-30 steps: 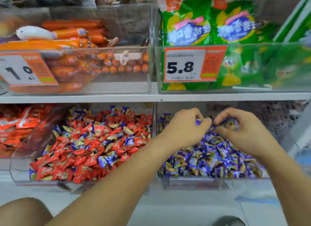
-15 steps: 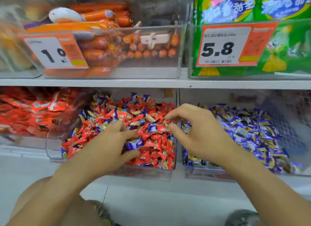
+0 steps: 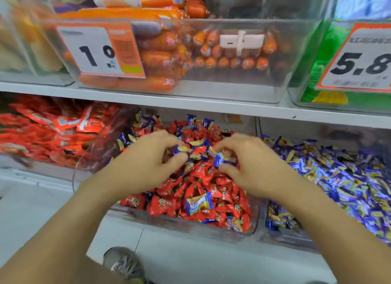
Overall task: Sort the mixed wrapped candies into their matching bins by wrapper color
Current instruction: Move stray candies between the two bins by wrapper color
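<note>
Lower shelf (image 3: 190,260): red-candy bin (image 3: 190,225) beside blue-candy bin (image 3: 281,239)

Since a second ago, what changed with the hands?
Both hands moved left, out of the blue-candy bin into the clear bin of mixed red candies. Left hand and right hand now each pinch a blue-wrapped candy. Bins and shelf goods stayed put.

Both bare forearms are extended forward, converging. The left hand (image 3: 148,163) is held palm down, fingers curled and thumb pinched in. The right hand (image 3: 251,165) is likewise curled, thumb and fingertips brought together.
</note>
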`<state>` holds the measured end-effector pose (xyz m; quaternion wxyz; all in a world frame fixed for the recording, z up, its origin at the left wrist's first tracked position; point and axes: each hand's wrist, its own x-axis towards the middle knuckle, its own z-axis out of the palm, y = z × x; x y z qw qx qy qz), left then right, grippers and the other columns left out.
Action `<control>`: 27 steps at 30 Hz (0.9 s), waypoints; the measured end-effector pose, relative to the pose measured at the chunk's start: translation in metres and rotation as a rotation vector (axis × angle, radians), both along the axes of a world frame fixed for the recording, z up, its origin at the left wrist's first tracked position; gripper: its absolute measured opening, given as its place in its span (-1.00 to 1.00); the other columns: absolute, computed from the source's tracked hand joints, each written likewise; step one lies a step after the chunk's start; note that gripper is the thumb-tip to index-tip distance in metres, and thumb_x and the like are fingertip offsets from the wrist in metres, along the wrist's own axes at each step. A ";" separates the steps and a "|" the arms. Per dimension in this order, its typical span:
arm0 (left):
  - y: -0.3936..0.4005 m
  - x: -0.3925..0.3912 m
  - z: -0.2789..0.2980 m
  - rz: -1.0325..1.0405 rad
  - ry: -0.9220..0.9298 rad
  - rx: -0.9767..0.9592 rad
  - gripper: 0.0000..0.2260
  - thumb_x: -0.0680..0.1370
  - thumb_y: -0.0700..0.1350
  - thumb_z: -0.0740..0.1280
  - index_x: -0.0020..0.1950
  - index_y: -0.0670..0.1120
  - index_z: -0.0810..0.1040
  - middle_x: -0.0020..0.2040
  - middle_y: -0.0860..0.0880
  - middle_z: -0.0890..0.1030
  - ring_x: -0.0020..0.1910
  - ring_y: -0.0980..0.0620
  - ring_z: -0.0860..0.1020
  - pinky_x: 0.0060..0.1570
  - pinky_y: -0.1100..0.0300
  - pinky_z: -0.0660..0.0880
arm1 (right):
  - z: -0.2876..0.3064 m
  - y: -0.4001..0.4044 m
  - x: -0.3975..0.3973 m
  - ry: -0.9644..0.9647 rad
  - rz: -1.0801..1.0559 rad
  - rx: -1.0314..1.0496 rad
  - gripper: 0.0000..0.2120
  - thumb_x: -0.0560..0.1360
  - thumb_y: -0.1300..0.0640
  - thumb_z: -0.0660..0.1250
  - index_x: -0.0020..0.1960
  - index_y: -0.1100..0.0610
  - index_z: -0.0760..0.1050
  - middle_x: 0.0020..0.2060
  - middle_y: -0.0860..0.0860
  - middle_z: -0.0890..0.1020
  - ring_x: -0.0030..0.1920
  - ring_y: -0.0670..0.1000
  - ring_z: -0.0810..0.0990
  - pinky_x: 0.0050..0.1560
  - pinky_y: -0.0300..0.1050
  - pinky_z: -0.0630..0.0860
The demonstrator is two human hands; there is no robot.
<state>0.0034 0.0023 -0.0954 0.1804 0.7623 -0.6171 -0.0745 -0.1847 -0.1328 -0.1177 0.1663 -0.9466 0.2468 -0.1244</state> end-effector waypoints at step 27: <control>0.019 0.021 -0.030 0.187 0.418 -0.154 -0.87 0.51 -0.08 0.43 -0.08 -0.05 0.50 -0.27 0.07 0.68 -0.31 0.22 0.62 -0.29 0.36 0.43 | -0.013 -0.004 0.056 0.111 0.155 0.074 -0.81 0.58 -0.02 0.33 0.14 -0.02 0.63 -0.06 -0.04 0.55 0.08 0.05 0.54 0.09 0.00 0.49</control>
